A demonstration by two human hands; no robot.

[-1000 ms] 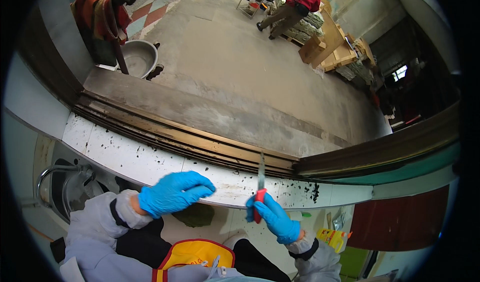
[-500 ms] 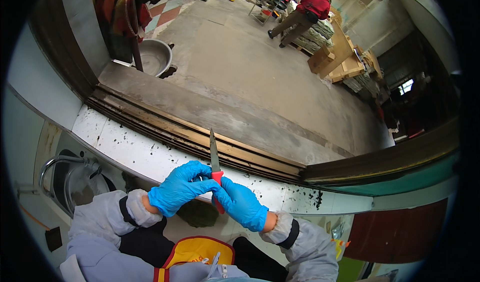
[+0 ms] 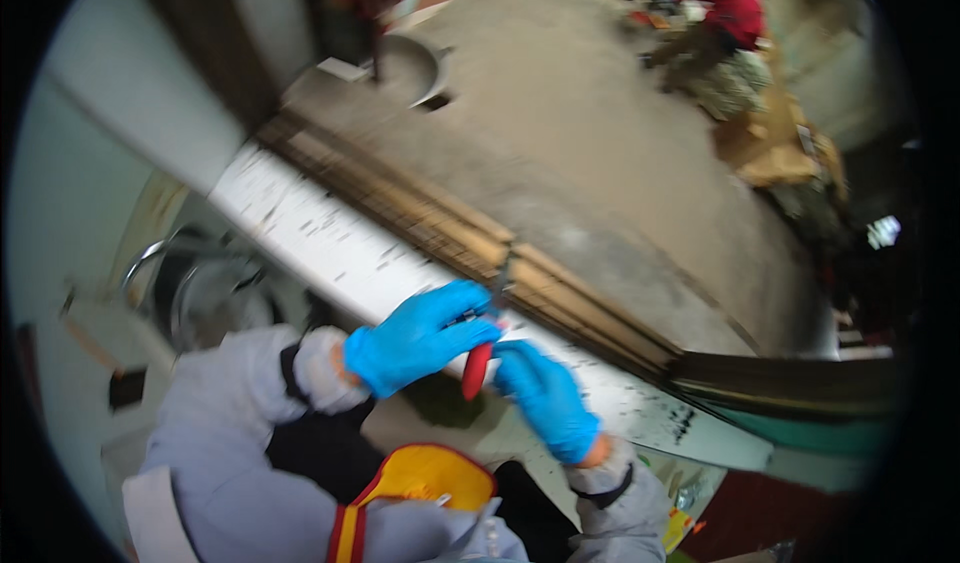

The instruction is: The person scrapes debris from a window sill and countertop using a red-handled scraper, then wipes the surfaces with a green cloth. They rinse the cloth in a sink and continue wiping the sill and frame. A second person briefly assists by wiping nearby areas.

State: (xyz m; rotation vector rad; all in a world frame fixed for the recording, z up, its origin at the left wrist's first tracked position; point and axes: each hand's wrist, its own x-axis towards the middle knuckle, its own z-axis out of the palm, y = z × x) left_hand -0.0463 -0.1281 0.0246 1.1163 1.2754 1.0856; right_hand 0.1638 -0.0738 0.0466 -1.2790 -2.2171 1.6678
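Note:
Both of my hands wear blue gloves, above a white ledge (image 3: 330,248) strewn with dark specks. A knife with a red handle (image 3: 476,373) points its blade away from me, over the brown window track (image 3: 560,283). My left hand (image 3: 418,339) is closed on the knife where handle and blade meet, the thumb across it. Close by on the right, my right hand (image 3: 550,403) looks let go of the handle, its fingers stretched toward it; motion smears the gap. The blade is blurred too.
A sink (image 3: 225,308) with a curved faucet (image 3: 145,263) lies at the left. Beyond the track spread a concrete floor (image 3: 560,143) and a metal basin (image 3: 415,68). A person in a red jacket (image 3: 730,13) bends beside stacked goods and cardboard (image 3: 780,153) at the far right.
The whole view has shifted and tilted with blur. My right hand has come off the knife handle toward the right, while the left keeps the knife.

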